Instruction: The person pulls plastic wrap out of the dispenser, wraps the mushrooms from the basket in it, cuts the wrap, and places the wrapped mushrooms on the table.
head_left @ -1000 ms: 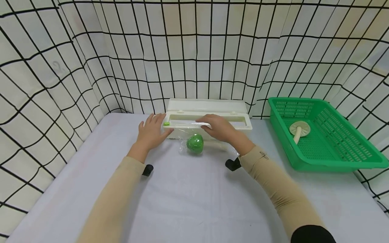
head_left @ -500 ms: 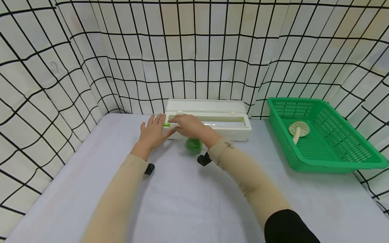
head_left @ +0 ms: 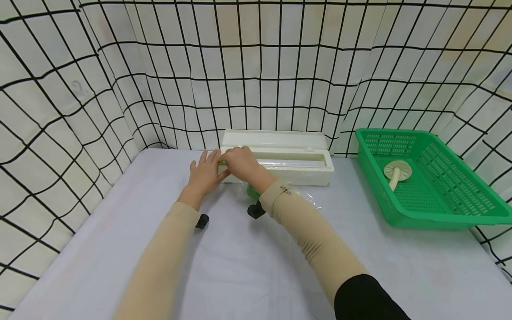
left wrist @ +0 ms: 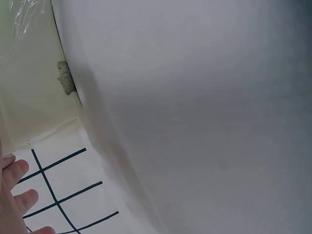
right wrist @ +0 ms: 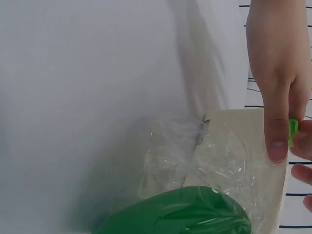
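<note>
A white cling film dispenser stands at the back of the table with its lid raised. My left hand rests at its left end, fingers straight and spread, thumb along the front. Beside that thumb my right hand pinches the small green slide cutter with curled fingers. Clear cling film hangs down the dispenser's front and spreads over a smooth, rounded green thing. In the head view the right wrist mostly hides that green thing.
To the right stands a green plastic basket with a pale mushroom in it. Black wire mesh fences the back and sides. White cloth covers the table.
My right hand has moved left along the dispenser, from its middle to the slide cutter at the left end, and its fingers have curled in. The left hand has stayed nearly in place.
</note>
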Demonstrator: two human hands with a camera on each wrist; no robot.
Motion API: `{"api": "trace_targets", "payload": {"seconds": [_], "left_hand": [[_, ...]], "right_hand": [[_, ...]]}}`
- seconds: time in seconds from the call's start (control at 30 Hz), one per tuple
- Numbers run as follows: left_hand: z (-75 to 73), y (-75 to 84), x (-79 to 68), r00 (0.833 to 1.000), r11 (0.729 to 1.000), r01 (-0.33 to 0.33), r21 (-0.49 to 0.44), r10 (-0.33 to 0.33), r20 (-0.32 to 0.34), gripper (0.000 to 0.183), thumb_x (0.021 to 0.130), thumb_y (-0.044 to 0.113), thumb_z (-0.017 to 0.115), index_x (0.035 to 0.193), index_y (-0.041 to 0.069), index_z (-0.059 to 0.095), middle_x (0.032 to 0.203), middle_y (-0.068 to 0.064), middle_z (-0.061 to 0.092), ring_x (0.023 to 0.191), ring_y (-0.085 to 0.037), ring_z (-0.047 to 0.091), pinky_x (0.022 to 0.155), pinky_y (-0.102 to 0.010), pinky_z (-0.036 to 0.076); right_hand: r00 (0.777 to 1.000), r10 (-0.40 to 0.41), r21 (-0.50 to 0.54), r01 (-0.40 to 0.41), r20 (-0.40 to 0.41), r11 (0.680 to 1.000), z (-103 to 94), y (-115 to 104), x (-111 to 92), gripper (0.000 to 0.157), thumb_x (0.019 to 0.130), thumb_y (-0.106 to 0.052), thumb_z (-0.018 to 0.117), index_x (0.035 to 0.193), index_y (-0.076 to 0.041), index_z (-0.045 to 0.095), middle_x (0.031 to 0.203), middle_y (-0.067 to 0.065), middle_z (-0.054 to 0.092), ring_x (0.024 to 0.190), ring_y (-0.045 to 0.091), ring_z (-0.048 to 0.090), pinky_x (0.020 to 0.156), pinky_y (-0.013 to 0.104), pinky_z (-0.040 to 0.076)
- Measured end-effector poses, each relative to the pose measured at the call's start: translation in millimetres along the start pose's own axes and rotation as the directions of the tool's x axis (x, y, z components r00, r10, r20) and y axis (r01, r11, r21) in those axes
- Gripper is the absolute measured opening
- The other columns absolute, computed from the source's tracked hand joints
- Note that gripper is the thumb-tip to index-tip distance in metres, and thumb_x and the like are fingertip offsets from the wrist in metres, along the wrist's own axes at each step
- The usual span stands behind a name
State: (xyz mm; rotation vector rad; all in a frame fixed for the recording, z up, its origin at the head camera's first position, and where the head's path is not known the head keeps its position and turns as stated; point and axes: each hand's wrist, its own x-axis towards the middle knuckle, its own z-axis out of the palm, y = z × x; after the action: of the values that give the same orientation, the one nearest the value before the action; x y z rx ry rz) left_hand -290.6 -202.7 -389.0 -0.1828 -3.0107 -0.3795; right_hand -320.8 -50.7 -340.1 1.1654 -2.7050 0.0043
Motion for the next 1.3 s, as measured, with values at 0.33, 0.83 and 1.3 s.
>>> {"api": "trace_targets", "payload": {"seconds": [0.33, 0.83, 1.3], "left_hand": [[2.8, -1.4, 1.2, 1.000, 0.999, -0.003, 0.048, 0.003, 0.011, 0.083, 0.107, 0.051, 0.047, 0.162, -0.001, 0.014, 0.168, -0.019, 0.017, 0.154, -0.041, 0.006, 0.114, -0.073, 0.015], [-4.3, -0.1, -1.5, 0.998, 0.996, -0.020, 0.090, 0.015, 0.064, 0.087, 0.107, 0.058, 0.037, 0.162, -0.004, 0.009, 0.169, -0.022, 0.010, 0.155, -0.040, -0.004, 0.118, -0.069, 0.006], [-7.0, 5.4, -1.3, 0.996, 0.996, -0.015, 0.089, 0.007, 0.087, 0.085, 0.108, 0.056, 0.036, 0.161, -0.004, 0.009, 0.168, -0.022, 0.011, 0.155, -0.042, 0.000, 0.119, -0.067, 0.002]], "right_hand": [[0.997, 0.010, -0.016, -0.012, -0.079, 1.000, 2.5, -3, 0, 0.023, 0.100, -0.014, 0.067, 0.119, -0.023, 0.078, 0.106, -0.003, 0.076, 0.094, 0.019, 0.069, 0.085, 0.036, 0.054], [0.999, 0.003, 0.009, -0.003, -0.048, 1.000, -1.2, 4, -7, 0.026, 0.098, -0.025, 0.068, 0.123, -0.025, 0.076, 0.113, -0.002, 0.075, 0.100, 0.021, 0.069, 0.083, 0.034, 0.056], [0.997, -0.014, 0.133, 0.023, -0.073, 0.991, 1.1, 21, -16, 0.021, 0.100, -0.012, 0.068, 0.118, -0.016, 0.078, 0.108, 0.003, 0.075, 0.099, 0.024, 0.068, 0.085, 0.035, 0.057]]}}
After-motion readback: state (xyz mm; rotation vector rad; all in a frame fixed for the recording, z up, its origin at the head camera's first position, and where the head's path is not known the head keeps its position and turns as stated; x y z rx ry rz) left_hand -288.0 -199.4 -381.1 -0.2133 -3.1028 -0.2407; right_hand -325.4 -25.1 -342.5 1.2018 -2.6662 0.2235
